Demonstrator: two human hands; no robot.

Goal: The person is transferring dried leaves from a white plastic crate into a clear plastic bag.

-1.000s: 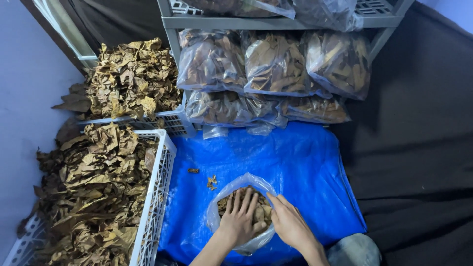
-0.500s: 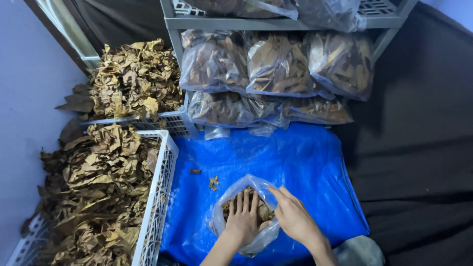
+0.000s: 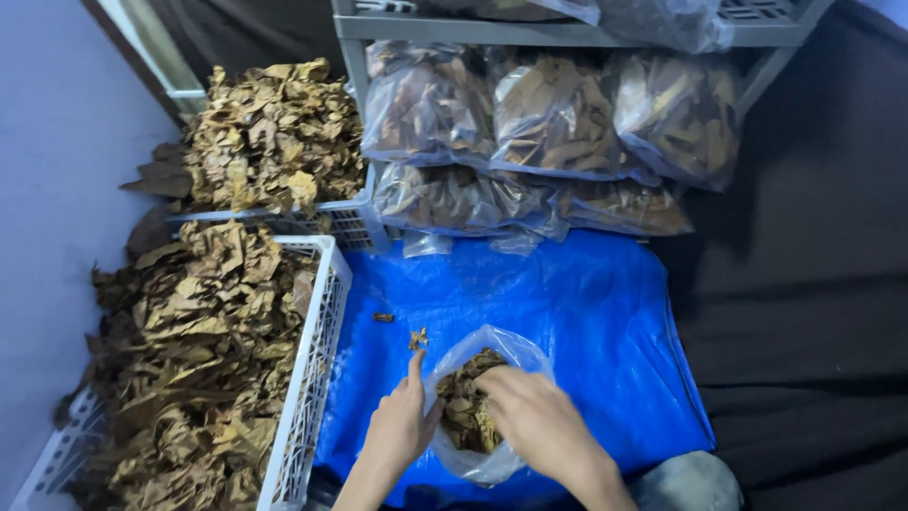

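**Dried-leaf bagging station: state of hands and materials**

At the far left we observed a white slatted crate heaped with dried brown leaves; its lower left corner was cut off by the frame edge. Behind it, a second crate carried a taller leaf pile that hid most of its walls.

A blue tarp covered the floor at centre. Two small leaf fragments lay loose on it, just beyond the bag.

Our left hand rested against the left rim of a clear plastic bag, fingers together and extended, thumb side touching the plastic. Whether it pinched the rim, we could not tell. The bag lay on the near part of the tarp, mouth facing away from us, partly filled with leaves.

Our right hand was laid over the bag opening, fingers curled down onto the contents. Its fingertips were hidden by the hand itself, so we could not tell whether it clamped any leaf.

Further back, filled clear bags were stacked under a grey shelf; the shelf's top was cut off. At right, dark cloth covered the floor.
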